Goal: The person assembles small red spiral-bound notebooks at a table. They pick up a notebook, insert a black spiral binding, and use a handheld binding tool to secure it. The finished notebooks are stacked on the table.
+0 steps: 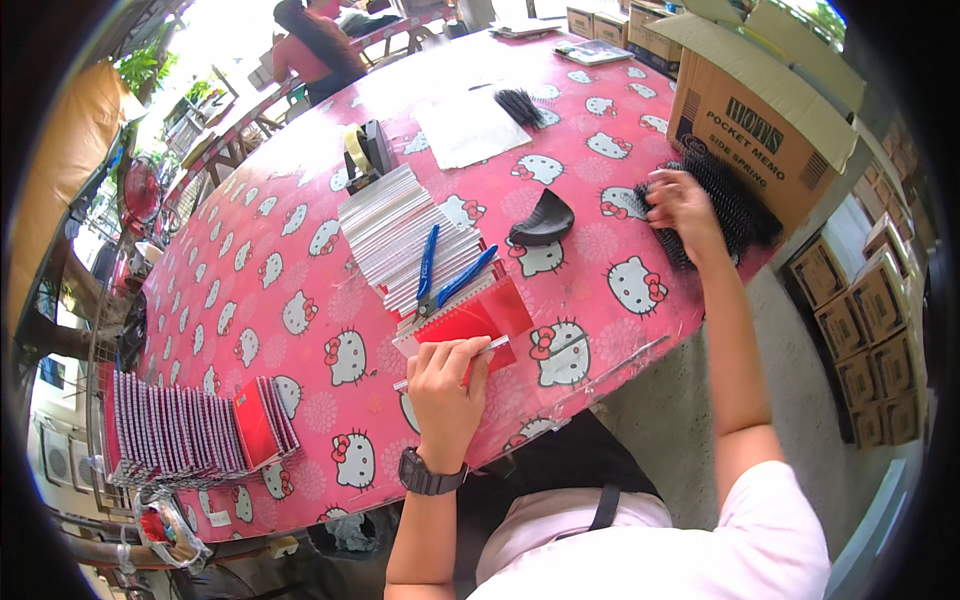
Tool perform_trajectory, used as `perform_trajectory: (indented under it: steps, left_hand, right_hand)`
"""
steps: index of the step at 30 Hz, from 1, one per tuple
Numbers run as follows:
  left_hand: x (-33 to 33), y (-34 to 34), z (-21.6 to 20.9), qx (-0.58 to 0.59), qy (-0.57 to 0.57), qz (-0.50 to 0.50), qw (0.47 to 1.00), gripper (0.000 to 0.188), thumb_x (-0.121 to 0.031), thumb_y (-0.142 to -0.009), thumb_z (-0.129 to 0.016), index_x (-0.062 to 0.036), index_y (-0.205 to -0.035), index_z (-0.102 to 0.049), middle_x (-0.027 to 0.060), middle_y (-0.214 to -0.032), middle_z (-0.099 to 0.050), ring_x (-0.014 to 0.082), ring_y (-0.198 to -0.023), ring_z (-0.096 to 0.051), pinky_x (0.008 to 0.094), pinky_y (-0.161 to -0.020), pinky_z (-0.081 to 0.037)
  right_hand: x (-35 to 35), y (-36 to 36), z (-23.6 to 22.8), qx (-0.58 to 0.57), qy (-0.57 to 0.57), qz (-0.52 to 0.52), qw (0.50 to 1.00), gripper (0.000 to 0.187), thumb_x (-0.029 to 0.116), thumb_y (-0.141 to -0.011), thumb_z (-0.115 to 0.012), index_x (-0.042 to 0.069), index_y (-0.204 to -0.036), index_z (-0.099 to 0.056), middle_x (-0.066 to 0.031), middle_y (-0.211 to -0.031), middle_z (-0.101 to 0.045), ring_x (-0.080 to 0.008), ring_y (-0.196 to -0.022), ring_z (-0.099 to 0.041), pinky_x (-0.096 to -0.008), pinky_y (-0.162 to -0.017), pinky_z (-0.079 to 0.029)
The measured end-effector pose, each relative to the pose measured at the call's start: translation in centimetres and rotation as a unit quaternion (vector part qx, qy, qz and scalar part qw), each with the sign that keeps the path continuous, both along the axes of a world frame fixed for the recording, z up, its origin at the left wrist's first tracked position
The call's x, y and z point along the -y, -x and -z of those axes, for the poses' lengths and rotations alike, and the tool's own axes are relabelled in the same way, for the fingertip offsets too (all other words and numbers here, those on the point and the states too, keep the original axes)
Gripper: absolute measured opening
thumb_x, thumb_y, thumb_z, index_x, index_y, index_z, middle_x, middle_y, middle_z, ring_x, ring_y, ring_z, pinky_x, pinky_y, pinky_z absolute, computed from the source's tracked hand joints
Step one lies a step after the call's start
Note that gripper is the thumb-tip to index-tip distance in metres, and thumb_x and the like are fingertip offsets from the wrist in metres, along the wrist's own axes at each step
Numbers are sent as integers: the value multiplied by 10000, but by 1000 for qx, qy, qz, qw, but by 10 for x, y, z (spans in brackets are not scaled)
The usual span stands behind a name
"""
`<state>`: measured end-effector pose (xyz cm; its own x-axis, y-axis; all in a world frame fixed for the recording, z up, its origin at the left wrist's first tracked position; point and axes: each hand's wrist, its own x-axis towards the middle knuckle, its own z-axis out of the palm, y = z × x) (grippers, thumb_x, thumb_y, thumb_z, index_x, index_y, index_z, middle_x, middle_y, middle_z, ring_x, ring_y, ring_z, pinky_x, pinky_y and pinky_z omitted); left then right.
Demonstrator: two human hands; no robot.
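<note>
My left hand (448, 385), with a black watch on its wrist, is closed on a small memo pad (499, 342) at the table's near edge; most of the pad is hidden under the fingers. Just beyond it lie red-covered memo pads (490, 312) and a long row of stacked pads (405, 235) seen edge-on. Blue-handled pliers (428, 285) rest across them. My right hand (680, 208) reaches to a pile of black spiral binding coils (735, 205), its fingers curled at the pile's left side. Whatever is between those fingers is too small to make out.
A curved black piece (543, 220) and a tape dispenser (367, 152) sit on the pink patterned table (330, 400). White paper (465, 130) and more coils (520, 107) lie farther back. Bound pads (185, 430) stand at left. An open carton (760, 130) is at right; another person (315, 50) sits beyond.
</note>
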<state>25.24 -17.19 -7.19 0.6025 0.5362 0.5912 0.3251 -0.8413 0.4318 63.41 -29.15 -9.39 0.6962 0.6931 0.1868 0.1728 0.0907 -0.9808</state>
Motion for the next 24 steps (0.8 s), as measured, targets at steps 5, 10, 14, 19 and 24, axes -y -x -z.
perform_trajectory:
  steps: [5, 10, 14, 19, 24]
  left_hand:
    - [0, 3, -1, -2, 1, 4, 1000, 124, -116, -794, -705, -106, -917, -697, 18, -856, -678, 199, -813, -584, 339, -750, -414]
    - [5, 5, 0, -5, -1, 3, 1000, 125, -118, -793, -706, -105, -916, -694, 19, -856, -677, 199, -815, -585, 337, -744, -408]
    - [5, 8, 0, -7, 3, 4, 1000, 120, -129, -796, -706, -109, -913, -694, 15, -854, -677, 194, -813, -585, 336, -737, -406]
    - [1, 4, 4, 13, -22, 9, 1000, 133, -139, -777, -709, -129, -908, -687, -2, -834, -667, 190, -798, -589, 334, -710, -411]
    - [0, 4, 4, 17, -18, 6, 1000, 133, -128, -775, -706, -129, -906, -686, 0, -833, -667, 192, -794, -589, 335, -717, -413]
  right_hand:
    - [-11, 30, -7, 370, 232, 188, 880, 489, 241, -755, -771, 48, -1145, -547, -146, -1037, -575, -319, -913, -603, -400, -816, -502]
    - [1, 75, 7, 356, 415, 74, 834, 447, 207, -743, -767, 75, -1102, -536, -146, -1056, -562, -348, -1002, -602, -415, -856, -502]
    - [6, 72, -3, 269, 307, 63, 911, 363, 107, -765, -714, 70, -1097, -573, -130, -971, -607, -306, -929, -640, -387, -805, -509]
    - [1, 71, -24, 268, 177, 111, 941, 322, -31, -779, -635, 34, -1090, -586, -96, -875, -608, -200, -740, -612, -320, -711, -504]
    - [-4, 89, -29, 244, 156, 41, 956, 326, -58, -794, -615, 32, -1106, -589, -92, -887, -603, -164, -731, -591, -297, -710, -503]
